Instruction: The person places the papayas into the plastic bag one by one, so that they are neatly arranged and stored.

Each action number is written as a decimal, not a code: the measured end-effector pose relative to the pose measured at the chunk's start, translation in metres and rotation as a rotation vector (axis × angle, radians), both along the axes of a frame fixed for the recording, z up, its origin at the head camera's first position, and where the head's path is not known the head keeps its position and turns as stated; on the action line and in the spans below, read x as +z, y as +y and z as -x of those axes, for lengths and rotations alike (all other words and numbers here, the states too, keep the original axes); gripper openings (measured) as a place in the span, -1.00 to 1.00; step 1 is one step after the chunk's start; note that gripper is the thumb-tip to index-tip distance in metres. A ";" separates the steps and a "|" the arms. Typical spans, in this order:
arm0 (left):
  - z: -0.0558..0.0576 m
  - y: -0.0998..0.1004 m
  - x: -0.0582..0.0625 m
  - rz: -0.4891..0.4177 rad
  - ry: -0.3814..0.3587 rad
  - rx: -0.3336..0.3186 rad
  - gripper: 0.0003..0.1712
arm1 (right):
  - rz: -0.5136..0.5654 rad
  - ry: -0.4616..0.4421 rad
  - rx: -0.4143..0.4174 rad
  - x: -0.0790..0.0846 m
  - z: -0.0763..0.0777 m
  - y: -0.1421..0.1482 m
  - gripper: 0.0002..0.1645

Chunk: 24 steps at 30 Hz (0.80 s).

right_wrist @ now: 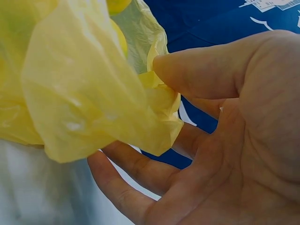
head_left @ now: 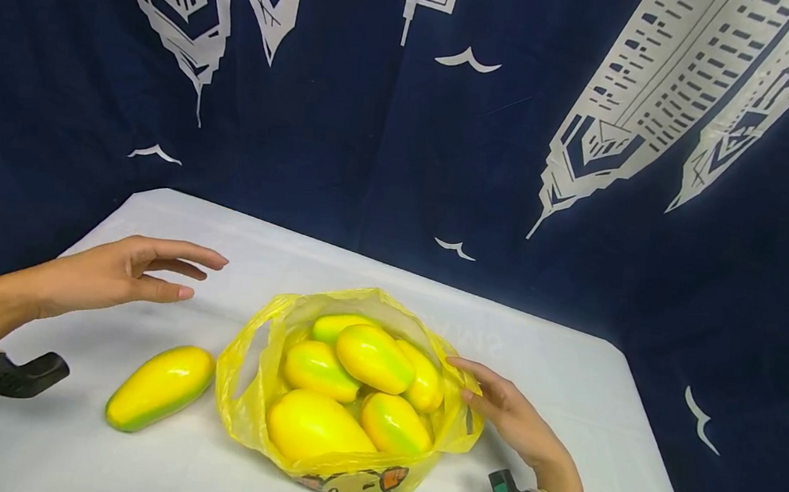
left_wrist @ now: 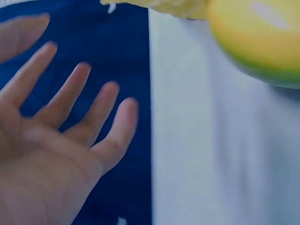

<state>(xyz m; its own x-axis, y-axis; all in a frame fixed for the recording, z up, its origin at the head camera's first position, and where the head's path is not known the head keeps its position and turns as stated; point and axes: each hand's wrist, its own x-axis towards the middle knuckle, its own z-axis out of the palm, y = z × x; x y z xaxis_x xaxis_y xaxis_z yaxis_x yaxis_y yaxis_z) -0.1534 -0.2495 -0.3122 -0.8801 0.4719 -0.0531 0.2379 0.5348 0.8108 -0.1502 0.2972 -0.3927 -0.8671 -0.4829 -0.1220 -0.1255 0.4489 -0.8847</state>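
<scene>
A yellow plastic bag (head_left: 407,468) stands with its mouth open on the table. Inside it lie several yellow-green mangoes (head_left: 374,358). One more mango (head_left: 161,388) lies on the tabletop just left of the bag. My left hand (head_left: 127,274) hovers behind and above that loose mango, holding nothing; its fingers are spread in the left wrist view. At the bag's right side, my right hand (head_left: 510,414) pinches the rim by the handle. The right wrist view shows the thumb on the plastic, with the other fingers partly hidden behind it.
The white-covered table (head_left: 584,434) has its far edge behind the bag. A dark blue curtain (head_left: 375,156) printed with white buildings hangs beyond. Each wrist wears a dark strap mount, the left one (head_left: 16,375) near the loose mango.
</scene>
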 end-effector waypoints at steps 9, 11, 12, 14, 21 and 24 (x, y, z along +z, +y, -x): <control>0.001 -0.031 -0.051 -0.135 -0.412 -0.253 -0.30 | -0.001 -0.015 -0.012 -0.002 0.000 0.000 -0.43; 0.000 -0.034 -0.060 -0.179 -0.466 -0.287 -0.29 | 0.005 -0.019 -0.007 -0.002 0.000 0.000 -0.43; -0.001 -0.034 -0.064 -0.197 -0.489 -0.295 -0.29 | 0.005 -0.017 -0.005 -0.003 0.000 0.000 -0.43; -0.002 -0.033 -0.070 -0.217 -0.525 -0.303 -0.31 | 0.009 -0.017 -0.006 -0.002 0.000 -0.001 -0.44; -0.007 -0.028 -0.078 -0.185 -0.526 -0.293 -0.34 | -0.001 0.003 -0.002 -0.002 0.001 0.000 -0.45; -0.009 -0.027 -0.079 -0.193 -0.521 -0.284 -0.32 | -0.011 0.010 -0.006 -0.003 0.001 0.000 -0.45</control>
